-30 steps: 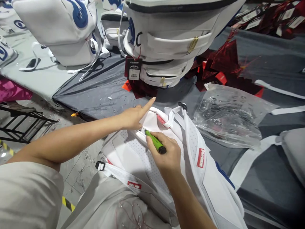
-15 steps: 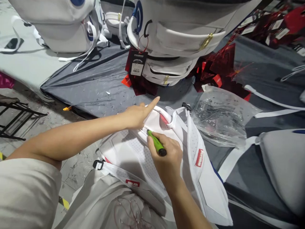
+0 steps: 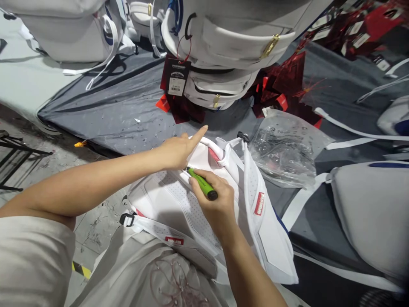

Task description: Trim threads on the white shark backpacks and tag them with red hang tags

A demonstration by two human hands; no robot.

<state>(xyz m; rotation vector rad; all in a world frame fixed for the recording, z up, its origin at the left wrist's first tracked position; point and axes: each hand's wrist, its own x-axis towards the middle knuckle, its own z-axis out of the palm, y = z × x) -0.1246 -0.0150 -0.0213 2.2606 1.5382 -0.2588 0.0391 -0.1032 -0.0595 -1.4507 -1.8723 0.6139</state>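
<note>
A white backpack [image 3: 153,192], straps facing up, leans between my lap and the table edge. My left hand [image 3: 179,151] grips its upper part, index finger stretched out along the top edge and the other fingers partly hidden against the fabric. In my right hand [image 3: 217,192] is a green pen-shaped tool [image 3: 202,182] with a black end, held in closed fingers. Its tip meets the white fabric just beside my left hand; the exact point of contact is too small to make out. Red label patches [image 3: 260,204] mark the shoulder straps.
Other white bags [image 3: 243,42] stand on the grey-covered table [image 3: 108,102], one with a black hang tag [image 3: 177,76]. Dark red tags [image 3: 281,81] lie behind a clear plastic bag [image 3: 281,149]. Another light bag [image 3: 373,213] is at right, a dark metal stand [image 3: 19,157] at left.
The whole view has shifted slightly, so everything sits a little further left and higher. Both hands keep their places on the backpack, the green tool still in my right hand.
</note>
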